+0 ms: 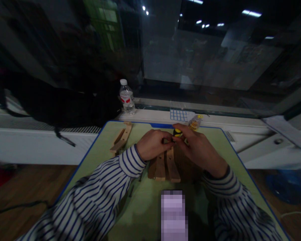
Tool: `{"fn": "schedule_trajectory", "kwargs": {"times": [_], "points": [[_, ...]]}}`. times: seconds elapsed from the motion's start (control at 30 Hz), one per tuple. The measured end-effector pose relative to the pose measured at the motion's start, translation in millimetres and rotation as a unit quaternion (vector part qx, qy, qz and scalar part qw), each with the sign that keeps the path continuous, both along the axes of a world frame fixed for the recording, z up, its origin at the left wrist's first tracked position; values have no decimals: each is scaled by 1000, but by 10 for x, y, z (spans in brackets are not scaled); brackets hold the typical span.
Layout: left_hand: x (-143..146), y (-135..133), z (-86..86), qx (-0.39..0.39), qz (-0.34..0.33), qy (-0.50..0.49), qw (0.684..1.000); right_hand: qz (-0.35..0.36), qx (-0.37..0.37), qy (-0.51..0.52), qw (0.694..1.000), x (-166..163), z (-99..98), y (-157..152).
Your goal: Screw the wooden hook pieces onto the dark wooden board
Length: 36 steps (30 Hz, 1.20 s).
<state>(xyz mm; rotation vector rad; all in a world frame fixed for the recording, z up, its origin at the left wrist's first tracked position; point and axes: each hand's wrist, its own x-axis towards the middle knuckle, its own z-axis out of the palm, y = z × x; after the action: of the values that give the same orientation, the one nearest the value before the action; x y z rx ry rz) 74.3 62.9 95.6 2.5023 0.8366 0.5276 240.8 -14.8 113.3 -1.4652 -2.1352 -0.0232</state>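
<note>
My right hand [199,147] closes its fingertips round the yellow and black handle of what looks like a short screwdriver [177,132]; its tip is hidden. Close beside it, my left hand [154,144] has thumb and fingers pinched together at the far end of the wooden pieces. What those fingers hold is too hidden to make out. Below my hands, two pale wooden strips [160,169] with small dark holes lie side by side over a brown wooden board [185,167]. Another wooden assembly [121,138], made of joined strips, stands apart at the table's far left.
The small green table [137,207] has a blue rim. A phone-like object [173,216], pixelated, lies near its front. On the sill behind are a water bottle [127,98], a blue-gridded sheet [178,115] and a clear bag of small parts [194,124]. A black bag [57,103] sits left.
</note>
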Motion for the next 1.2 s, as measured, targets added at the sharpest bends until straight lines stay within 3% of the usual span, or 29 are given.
{"fn": "schedule_trajectory", "kwargs": {"times": [0.47, 1.2], "points": [[1, -6, 12, -2, 13, -12, 1000, -5, -3, 4, 1000, 15, -13, 9], [5, 40, -79, -9, -23, -33, 999, -4, 21, -15, 1000, 33, 25, -23]]}}
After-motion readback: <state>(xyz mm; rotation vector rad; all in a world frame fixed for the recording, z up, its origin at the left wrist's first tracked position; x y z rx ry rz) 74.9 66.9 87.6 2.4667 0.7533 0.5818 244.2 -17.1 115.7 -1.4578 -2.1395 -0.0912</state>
